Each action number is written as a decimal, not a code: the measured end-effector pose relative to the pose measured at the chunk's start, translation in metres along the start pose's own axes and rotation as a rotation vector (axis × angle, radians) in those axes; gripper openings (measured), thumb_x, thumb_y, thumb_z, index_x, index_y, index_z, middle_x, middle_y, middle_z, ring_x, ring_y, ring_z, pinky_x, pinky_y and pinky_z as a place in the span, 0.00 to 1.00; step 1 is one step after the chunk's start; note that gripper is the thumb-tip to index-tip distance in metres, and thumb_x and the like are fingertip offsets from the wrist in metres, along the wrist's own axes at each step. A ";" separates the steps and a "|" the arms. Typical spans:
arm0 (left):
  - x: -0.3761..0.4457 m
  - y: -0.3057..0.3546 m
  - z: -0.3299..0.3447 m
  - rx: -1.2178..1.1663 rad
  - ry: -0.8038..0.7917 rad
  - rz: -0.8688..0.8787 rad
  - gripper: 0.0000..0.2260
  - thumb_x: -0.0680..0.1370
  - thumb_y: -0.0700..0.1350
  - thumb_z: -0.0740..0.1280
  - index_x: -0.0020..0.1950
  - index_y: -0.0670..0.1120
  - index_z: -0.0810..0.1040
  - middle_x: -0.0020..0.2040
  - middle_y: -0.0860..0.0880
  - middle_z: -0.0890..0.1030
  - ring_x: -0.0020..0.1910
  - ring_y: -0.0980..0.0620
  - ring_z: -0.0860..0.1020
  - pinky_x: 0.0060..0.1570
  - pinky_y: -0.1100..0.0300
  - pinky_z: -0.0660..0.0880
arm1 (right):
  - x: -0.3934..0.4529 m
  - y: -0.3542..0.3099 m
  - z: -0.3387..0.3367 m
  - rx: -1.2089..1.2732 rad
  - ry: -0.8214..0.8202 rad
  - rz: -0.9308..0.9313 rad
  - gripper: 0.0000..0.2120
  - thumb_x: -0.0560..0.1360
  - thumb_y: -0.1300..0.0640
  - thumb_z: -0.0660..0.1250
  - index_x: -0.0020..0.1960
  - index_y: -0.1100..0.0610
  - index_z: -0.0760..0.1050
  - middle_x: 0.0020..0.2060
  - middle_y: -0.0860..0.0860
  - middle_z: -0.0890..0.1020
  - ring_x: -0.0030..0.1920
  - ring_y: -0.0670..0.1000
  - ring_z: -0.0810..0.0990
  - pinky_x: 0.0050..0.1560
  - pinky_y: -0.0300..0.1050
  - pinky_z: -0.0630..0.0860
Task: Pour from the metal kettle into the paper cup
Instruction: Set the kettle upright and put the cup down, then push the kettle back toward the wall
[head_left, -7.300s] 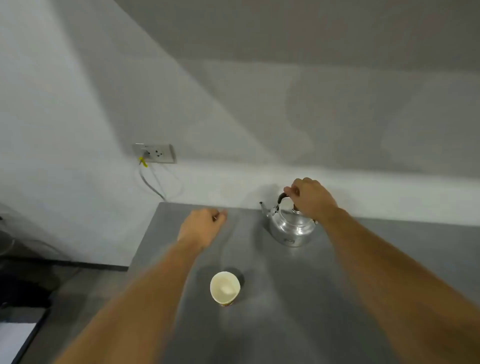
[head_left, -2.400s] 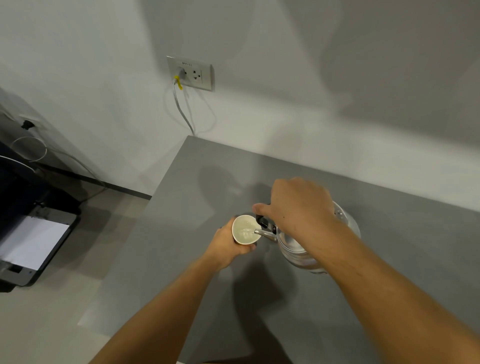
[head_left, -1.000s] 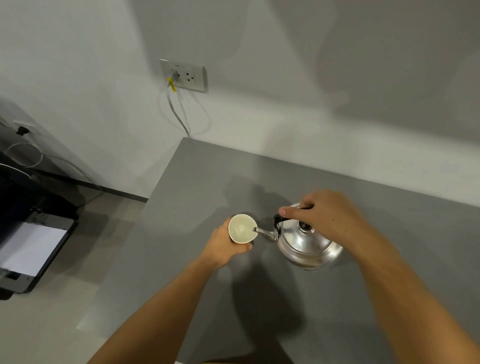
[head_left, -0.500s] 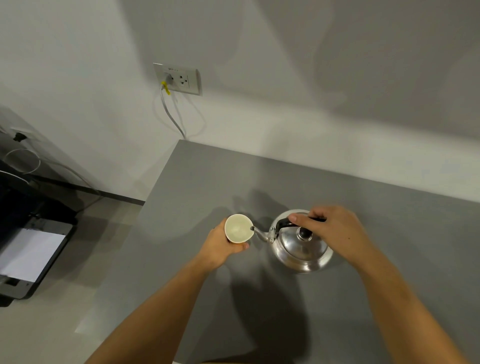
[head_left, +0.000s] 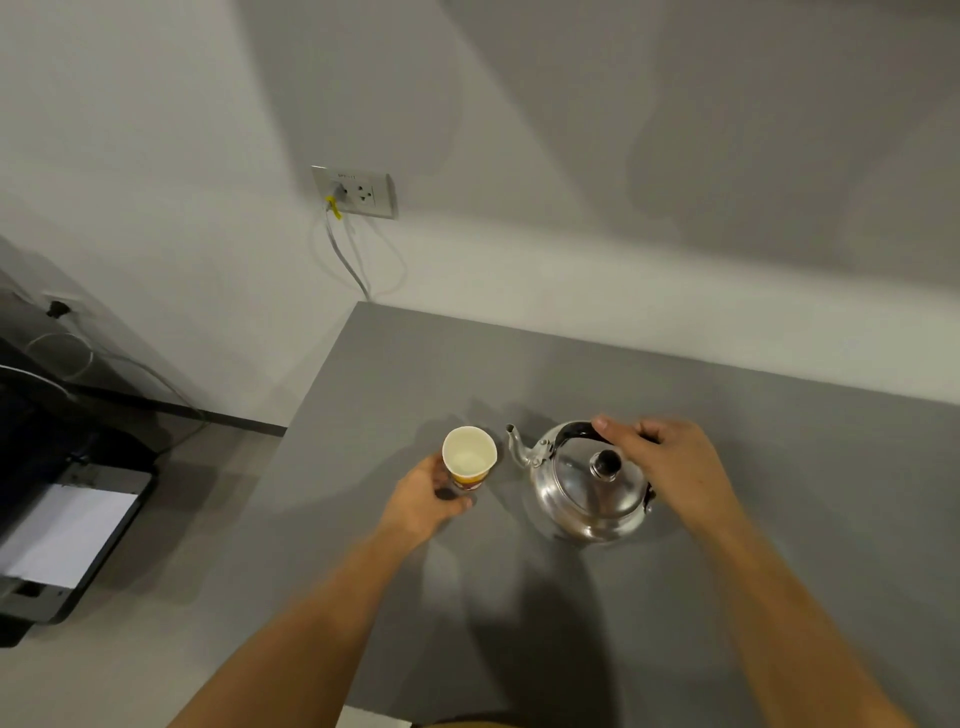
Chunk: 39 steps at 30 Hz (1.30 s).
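The metal kettle (head_left: 582, 499) stands upright on the grey table (head_left: 779, 467), its spout pointing left toward the paper cup (head_left: 469, 457). My right hand (head_left: 670, 467) lies over the kettle's black handle, fingers curled on it. The paper cup is white inside with a yellow and red outside, and a little liquid shows at its bottom. It stands just left of the spout, apart from it. My left hand (head_left: 421, 499) wraps the cup's lower part from the near left side.
A wall socket (head_left: 356, 192) with a plugged cable hangs above the table's far left corner. Left of the table, lower down, sits a dark device holding white paper (head_left: 62, 540). The table's left edge runs close to the cup.
The kettle has come back upright and now rests on the table, its spout drawn away from the cup. The cup in my left hand has sunk to the table.
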<state>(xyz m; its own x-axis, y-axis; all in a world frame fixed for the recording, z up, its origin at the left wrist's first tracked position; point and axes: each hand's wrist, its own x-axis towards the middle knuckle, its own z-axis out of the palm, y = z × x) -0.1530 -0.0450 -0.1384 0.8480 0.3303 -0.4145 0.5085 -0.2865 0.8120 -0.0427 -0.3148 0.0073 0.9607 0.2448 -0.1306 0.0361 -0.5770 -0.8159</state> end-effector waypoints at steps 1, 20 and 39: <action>-0.005 -0.001 0.002 0.030 0.019 -0.027 0.27 0.71 0.39 0.79 0.68 0.47 0.75 0.53 0.49 0.85 0.54 0.51 0.83 0.60 0.56 0.77 | -0.002 0.003 -0.001 0.011 0.012 0.008 0.27 0.70 0.35 0.75 0.21 0.48 0.71 0.19 0.43 0.65 0.21 0.44 0.63 0.30 0.44 0.63; -0.002 0.073 0.076 0.341 -0.001 0.072 0.20 0.83 0.55 0.61 0.33 0.49 0.68 0.30 0.51 0.72 0.36 0.45 0.73 0.35 0.56 0.66 | 0.046 0.012 -0.063 0.131 0.129 0.018 0.34 0.70 0.37 0.76 0.32 0.65 0.67 0.26 0.53 0.65 0.27 0.50 0.62 0.32 0.44 0.63; 0.038 0.137 0.106 0.467 -0.106 0.157 0.18 0.83 0.57 0.60 0.44 0.45 0.78 0.43 0.42 0.84 0.48 0.38 0.81 0.49 0.51 0.77 | 0.182 0.019 -0.046 -0.079 0.077 0.057 0.26 0.70 0.34 0.73 0.25 0.52 0.74 0.21 0.46 0.72 0.27 0.49 0.71 0.31 0.44 0.67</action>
<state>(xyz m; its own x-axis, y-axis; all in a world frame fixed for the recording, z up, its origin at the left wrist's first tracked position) -0.0354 -0.1665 -0.0867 0.9179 0.1642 -0.3613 0.3652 -0.7055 0.6073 0.1458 -0.3170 -0.0059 0.9800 0.1513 -0.1296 -0.0005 -0.6487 -0.7610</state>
